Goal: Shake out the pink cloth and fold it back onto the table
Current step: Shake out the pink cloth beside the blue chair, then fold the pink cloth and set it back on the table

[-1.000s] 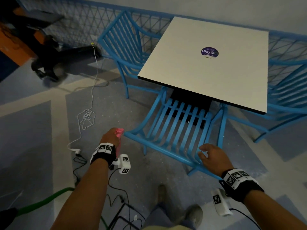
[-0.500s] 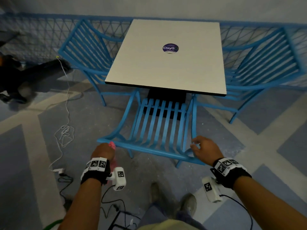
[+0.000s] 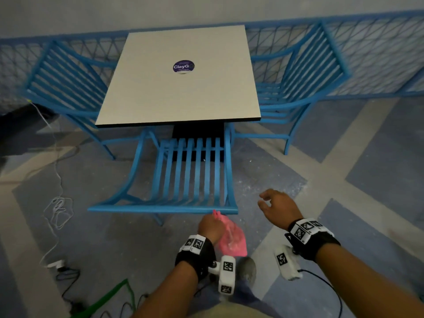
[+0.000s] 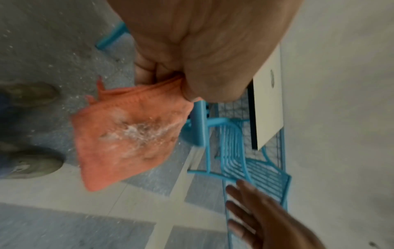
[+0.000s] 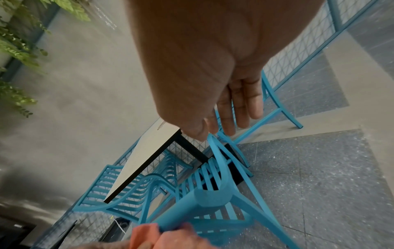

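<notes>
My left hand (image 3: 210,226) grips one edge of the pink cloth (image 3: 231,239), which hangs below it over the floor, just behind the near blue chair (image 3: 183,175). The left wrist view shows the cloth (image 4: 127,134) bunched between thumb and fingers (image 4: 145,74), with whitish crumbs stuck to its face. My right hand (image 3: 278,208) hovers to the right of the chair's back rail with loosely spread fingers (image 5: 245,104), holding nothing. The white square table (image 3: 181,88) with a purple sticker (image 3: 183,66) stands beyond the chair, nothing else on it.
Two more blue chairs (image 3: 68,88) (image 3: 298,83) flank the table, and a blue mesh fence (image 3: 378,53) runs behind. White cables (image 3: 57,210) and a green hose (image 3: 107,297) lie on the floor at left. My shoes (image 4: 27,160) stand under the cloth.
My left hand moved right along the chair's back rail and the cloth now hangs open below it. My right hand came off the chair and shifted right. The view swung to face the table squarely.
</notes>
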`<state>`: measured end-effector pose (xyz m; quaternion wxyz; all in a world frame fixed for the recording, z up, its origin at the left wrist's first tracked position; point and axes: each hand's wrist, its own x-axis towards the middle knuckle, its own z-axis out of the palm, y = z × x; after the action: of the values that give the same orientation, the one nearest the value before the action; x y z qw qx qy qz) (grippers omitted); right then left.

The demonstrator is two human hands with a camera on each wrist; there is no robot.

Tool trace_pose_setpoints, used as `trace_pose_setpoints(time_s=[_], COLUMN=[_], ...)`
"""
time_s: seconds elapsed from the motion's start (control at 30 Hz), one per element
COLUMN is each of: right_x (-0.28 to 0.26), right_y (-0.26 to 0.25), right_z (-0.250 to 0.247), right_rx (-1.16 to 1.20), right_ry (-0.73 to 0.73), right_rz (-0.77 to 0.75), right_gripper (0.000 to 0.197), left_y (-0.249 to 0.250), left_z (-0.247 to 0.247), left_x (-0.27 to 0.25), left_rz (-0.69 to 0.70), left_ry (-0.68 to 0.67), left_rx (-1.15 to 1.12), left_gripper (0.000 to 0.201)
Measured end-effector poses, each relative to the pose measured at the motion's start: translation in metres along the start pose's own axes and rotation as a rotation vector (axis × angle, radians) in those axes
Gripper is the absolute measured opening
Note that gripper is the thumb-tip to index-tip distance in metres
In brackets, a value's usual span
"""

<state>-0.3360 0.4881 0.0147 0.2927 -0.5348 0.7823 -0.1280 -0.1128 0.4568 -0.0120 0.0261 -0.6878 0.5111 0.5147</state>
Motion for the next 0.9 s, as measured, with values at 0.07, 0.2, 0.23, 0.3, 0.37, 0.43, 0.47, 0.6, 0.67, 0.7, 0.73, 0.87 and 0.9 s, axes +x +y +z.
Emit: trace_pose_setpoints(time_s=[0.07,0.2,0.23,0.3,0.37,0.43,0.47,0.6,0.67,0.7,0.73,0.87,0.9], right_x=[-0.006,-0.014,-0.015,-0.018,-0.020,-0.024,-0.026,-0.030,-0.031,-0.031,-0.031,-0.028,-0.027], right_y=[0.014,0.038,0.043,0.052,0.060,0.067,0.069,0.074,0.073,0.072,0.071,0.062,0.058], right_z=[-0.006,-0.017,-0.020,-0.026,-0.032,-0.037,-0.039,-0.041,-0.042,-0.043,-0.043,-0.040,-0.039], right_rx=[-0.006,0.047,0.063,0.099,0.135,0.148,0.153,0.149,0.143,0.140,0.139,0.134,0.133], right_ry=[0.000,0.042,0.062,0.105,0.148,0.180,0.188,0.184,0.170,0.165,0.160,0.138,0.136], right_rz=[0.012,0.025,0.031,0.054,0.085,0.105,0.110,0.121,0.105,0.094,0.085,0.051,0.044], right_gripper=[0.033,0.032,0.031,0.028,0.026,0.025,0.025,0.026,0.027,0.027,0.027,0.029,0.032], left_y=[0.015,0.039,0.045,0.061,0.083,0.104,0.113,0.116,0.107,0.102,0.095,0.084,0.086], left_z=[0.022,0.043,0.043,0.038,0.028,0.019,0.018,0.035,0.044,0.048,0.052,0.068,0.069], left_x=[-0.013,-0.027,-0.026,-0.023,-0.016,-0.009,-0.007,0.006,0.007,0.005,0.006,0.009,0.006], left_rz=[0.082,0.326,0.374,0.439,0.508,0.601,0.664,0.679,0.582,0.537,0.509,0.456,0.450], left_ry=[-0.051,-0.124,-0.108,-0.032,0.097,0.195,0.218,0.002,-0.147,-0.170,-0.172,-0.124,-0.141], left_rx=[-0.008,0.040,0.055,0.075,0.081,0.132,0.169,0.437,0.662,0.781,0.862,0.823,0.768], left_gripper=[0.055,0.036,0.036,0.040,0.044,0.042,0.037,0.052,0.035,0.033,0.036,0.039,0.038])
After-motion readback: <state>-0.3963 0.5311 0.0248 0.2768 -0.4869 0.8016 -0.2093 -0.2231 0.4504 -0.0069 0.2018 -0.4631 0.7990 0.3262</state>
